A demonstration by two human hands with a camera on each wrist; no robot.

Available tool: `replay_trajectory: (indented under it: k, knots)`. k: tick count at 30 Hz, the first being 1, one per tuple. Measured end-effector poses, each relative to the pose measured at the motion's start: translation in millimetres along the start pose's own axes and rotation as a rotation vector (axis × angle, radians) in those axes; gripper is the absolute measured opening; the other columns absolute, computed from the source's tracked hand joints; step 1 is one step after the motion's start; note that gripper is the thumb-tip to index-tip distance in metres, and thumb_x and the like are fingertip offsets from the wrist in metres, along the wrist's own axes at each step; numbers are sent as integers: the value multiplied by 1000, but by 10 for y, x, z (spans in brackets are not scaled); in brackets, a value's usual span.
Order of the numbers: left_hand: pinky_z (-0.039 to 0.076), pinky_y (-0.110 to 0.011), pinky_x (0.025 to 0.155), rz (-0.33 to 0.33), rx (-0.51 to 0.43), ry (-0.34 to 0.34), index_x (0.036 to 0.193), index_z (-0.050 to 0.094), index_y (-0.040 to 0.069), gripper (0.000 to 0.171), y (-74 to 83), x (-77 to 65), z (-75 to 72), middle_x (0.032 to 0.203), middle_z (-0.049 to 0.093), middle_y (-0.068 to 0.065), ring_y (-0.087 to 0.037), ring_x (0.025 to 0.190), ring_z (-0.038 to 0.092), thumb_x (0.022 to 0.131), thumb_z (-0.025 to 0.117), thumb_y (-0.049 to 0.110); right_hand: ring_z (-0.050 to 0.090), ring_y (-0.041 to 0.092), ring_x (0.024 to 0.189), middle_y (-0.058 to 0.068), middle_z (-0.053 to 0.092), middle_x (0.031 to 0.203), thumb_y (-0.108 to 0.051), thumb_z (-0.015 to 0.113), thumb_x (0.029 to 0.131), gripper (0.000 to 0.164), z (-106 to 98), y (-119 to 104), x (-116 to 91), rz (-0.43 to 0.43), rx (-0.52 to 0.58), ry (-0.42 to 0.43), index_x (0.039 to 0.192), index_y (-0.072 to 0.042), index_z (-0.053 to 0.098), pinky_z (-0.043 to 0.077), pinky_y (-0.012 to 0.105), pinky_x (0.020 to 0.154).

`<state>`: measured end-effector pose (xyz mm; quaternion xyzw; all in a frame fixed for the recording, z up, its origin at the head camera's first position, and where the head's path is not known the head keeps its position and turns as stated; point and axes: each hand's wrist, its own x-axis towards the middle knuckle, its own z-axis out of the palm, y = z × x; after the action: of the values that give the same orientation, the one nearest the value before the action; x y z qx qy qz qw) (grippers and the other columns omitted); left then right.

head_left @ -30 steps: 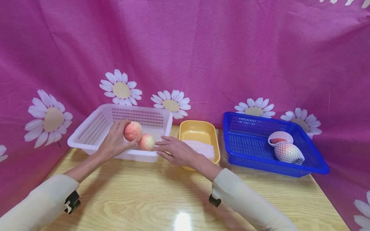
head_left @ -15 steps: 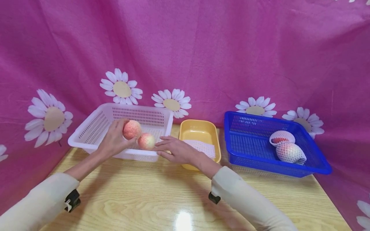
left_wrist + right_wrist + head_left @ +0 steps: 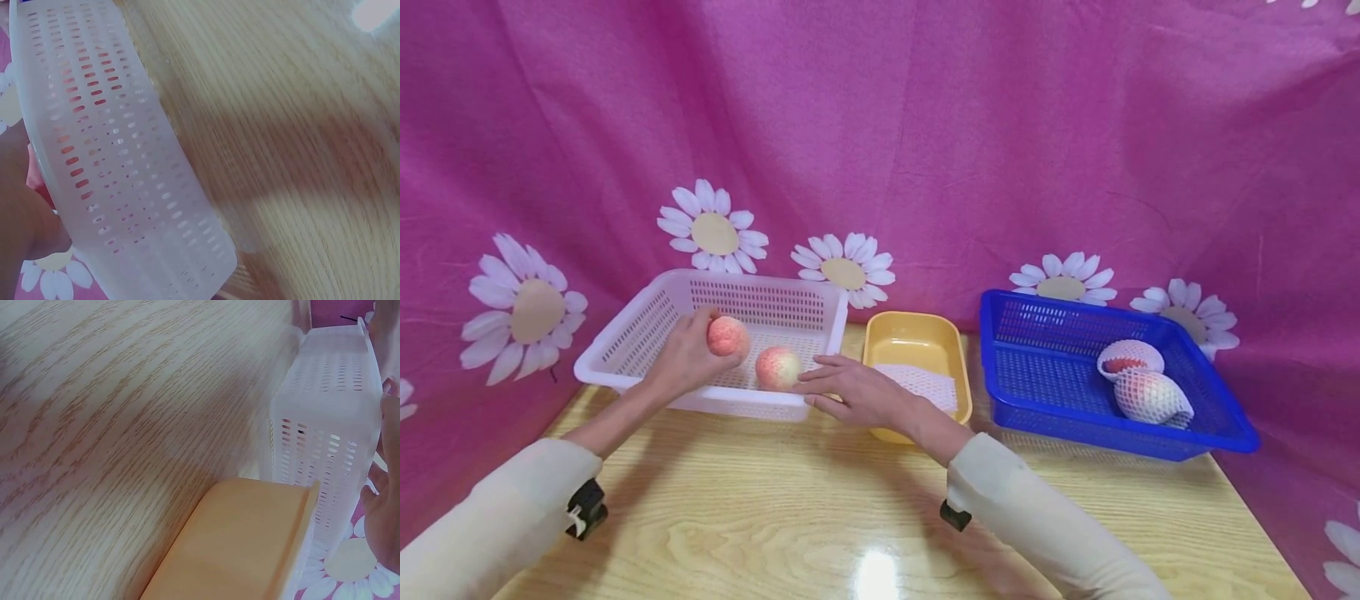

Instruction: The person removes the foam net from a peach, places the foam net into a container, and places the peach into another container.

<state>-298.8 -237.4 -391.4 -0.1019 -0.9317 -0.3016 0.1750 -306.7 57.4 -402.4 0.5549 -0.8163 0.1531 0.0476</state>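
Note:
My left hand (image 3: pixel 685 358) grips a reddish peach (image 3: pixel 730 337) over the white slotted basket (image 3: pixel 760 304), thumb in front and fingers behind. A paler peach (image 3: pixel 777 368) lies in the basket to the right of it. Over the basket's right front corner reaches my right hand (image 3: pixel 865 392), fingers extended, fingertips right at the paler peach. In the left wrist view the basket wall (image 3: pixel 119 150) hides most of the fruit, with red showing through the slots. The right wrist view has my right hand (image 3: pixel 386 512) at the edge beside the basket.
A yellow tray (image 3: pixel 917 320) holding white foam netting (image 3: pixel 925 385) stands beneath my right forearm. Farther right, a blue basket (image 3: pixel 1037 367) contains two peaches in foam nets (image 3: pixel 1150 397). Behind everything hangs a pink flowered cloth (image 3: pixel 970 150); the tabletop (image 3: pixel 775 500) is wooden.
My left hand has shifted left with the reddish peach, moving it apart from the paler one. The right hand stays almost in place, a little farther left.

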Motion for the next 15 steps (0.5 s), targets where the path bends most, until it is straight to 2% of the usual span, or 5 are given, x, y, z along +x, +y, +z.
replay_trajectory:
  k: [6,15]
  knots:
    - [52,-46,71,-68,26,-82,115,49,-5,56,-39,16,-21,96,60,-26,-37,87,59,76,80,21,39,28,140,4,61,136,-23,54,104,34,8,7,-2,4,0,-6,134,-12,64,22,32,118]
    - [49,-45,67,-71,53,-162,111,47,-5,55,-73,38,-37,87,62,-23,-36,79,59,73,80,18,38,28,141,4,61,137,-24,53,104,34,0,0,2,6,9,-7,134,-12,64,20,31,119]
